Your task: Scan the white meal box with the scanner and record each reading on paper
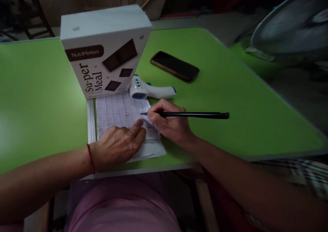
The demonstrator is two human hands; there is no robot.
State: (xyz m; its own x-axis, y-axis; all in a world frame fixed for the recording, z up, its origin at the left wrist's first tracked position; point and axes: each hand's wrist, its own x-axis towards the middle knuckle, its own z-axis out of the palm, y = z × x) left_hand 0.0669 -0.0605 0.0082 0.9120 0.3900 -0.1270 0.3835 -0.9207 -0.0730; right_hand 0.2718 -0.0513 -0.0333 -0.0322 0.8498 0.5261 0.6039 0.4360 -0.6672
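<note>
A sheet of paper (pixel 115 112), densely covered in handwriting, lies near the table's front edge. My left hand (pixel 120 141) rests palm down on its lower part, holding nothing, with the index finger stretched toward the pen tip. A red string bracelet (pixel 90 158) circles that wrist. My right hand (pixel 171 121) is closed around a long black pen (pixel 200 115), whose tip meets the sheet near its right side. The pen's back end points to the right. Part of the writing is hidden under my left hand.
Behind the paper stands an upright white NutriMotion box (pixel 107 51). Beside it lies a white and blue infrared thermometer (pixel 153 90). A dark smartphone (pixel 175 65) lies farther back on the green table (pixel 230 88). A round fan (pixel 289 24) is at the far right.
</note>
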